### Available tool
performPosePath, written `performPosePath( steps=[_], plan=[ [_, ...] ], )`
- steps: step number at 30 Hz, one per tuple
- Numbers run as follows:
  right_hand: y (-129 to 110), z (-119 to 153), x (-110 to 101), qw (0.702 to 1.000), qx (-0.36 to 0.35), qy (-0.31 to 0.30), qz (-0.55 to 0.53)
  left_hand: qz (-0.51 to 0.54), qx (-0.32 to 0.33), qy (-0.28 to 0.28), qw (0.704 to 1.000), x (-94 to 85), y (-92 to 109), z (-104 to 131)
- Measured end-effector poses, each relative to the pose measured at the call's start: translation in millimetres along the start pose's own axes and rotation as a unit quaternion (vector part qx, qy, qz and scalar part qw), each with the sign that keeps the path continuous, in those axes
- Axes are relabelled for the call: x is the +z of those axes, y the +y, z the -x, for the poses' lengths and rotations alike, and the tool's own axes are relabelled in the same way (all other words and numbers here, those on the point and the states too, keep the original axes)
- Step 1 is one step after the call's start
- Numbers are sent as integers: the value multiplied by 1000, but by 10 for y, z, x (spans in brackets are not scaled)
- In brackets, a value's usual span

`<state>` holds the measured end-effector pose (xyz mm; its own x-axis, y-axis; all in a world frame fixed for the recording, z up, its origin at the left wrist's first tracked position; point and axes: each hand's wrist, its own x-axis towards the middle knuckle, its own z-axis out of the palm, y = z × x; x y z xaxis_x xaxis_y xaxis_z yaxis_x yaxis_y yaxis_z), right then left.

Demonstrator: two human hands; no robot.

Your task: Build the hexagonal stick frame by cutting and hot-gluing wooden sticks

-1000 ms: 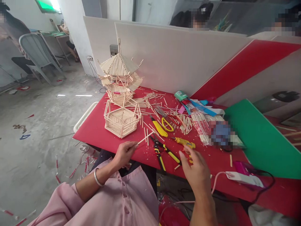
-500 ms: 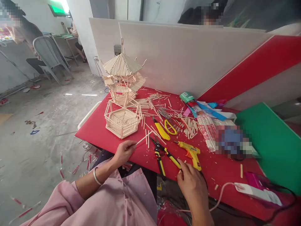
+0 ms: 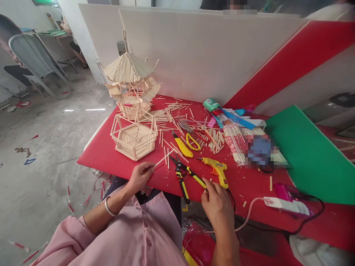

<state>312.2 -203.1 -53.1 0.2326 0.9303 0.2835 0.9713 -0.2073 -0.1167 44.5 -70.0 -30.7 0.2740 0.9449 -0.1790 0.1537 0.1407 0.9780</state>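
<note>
My left hand (image 3: 142, 176) pinches one end of a thin wooden stick (image 3: 164, 158) near the table's front edge. My right hand (image 3: 217, 201) has its fingers spread at the handle end of the black and yellow pliers (image 3: 196, 177), which lie opened out. Right beside that hand is a yellow glue gun (image 3: 217, 170). Beyond my left hand stands a hexagonal stick frame (image 3: 135, 140), and behind it a tiered stick pagoda (image 3: 129, 70). A yellow cutter (image 3: 182, 145) and yellow-handled scissors (image 3: 193, 141) lie past the pliers.
Loose sticks (image 3: 173, 114) are scattered over the red table (image 3: 100, 151). Packed sticks (image 3: 233, 142), a green can (image 3: 211, 105) and a green board (image 3: 318, 159) lie to the right. A white power strip (image 3: 285, 205) with cables sits near the front right. Behind rises a white panel (image 3: 177, 55).
The camera view has shifted, so the table and its objects appear further left and slightly higher. The left hand still holds the stick, and the right hand stays by the pliers.
</note>
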Motion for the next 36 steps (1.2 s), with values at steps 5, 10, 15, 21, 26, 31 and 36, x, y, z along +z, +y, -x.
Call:
performPosePath(
  steps=[5, 10, 15, 21, 26, 31, 36],
  plan=[
    [-361, -86, -77, 1000, -2, -19, -20, 7, -5, 13, 1000, 8, -10, -30],
    [-589, -155, -107, 993, 12, -111, 37, 9, -2, 23, 1000, -23, 6, -30],
    [-531, -220, -138, 988, 11, -148, 48, 18, 32, 6, 999, -126, 233, 151],
    [-431, -180, -69, 983, 95, -117, -101, 229, -83, -7, 970, -344, 591, 325],
    [-546, -63, -151, 847, 171, -101, -493, 245, -94, 8, 965, -482, 654, 345],
    [-936, -241, -380, 618, 157, -145, -757, -73, 208, 52, 974, -572, 608, 349],
    [-1227, -547, -536, 518, 233, -163, -806, -361, 471, 39, 804, -809, 712, 273]
  ],
)
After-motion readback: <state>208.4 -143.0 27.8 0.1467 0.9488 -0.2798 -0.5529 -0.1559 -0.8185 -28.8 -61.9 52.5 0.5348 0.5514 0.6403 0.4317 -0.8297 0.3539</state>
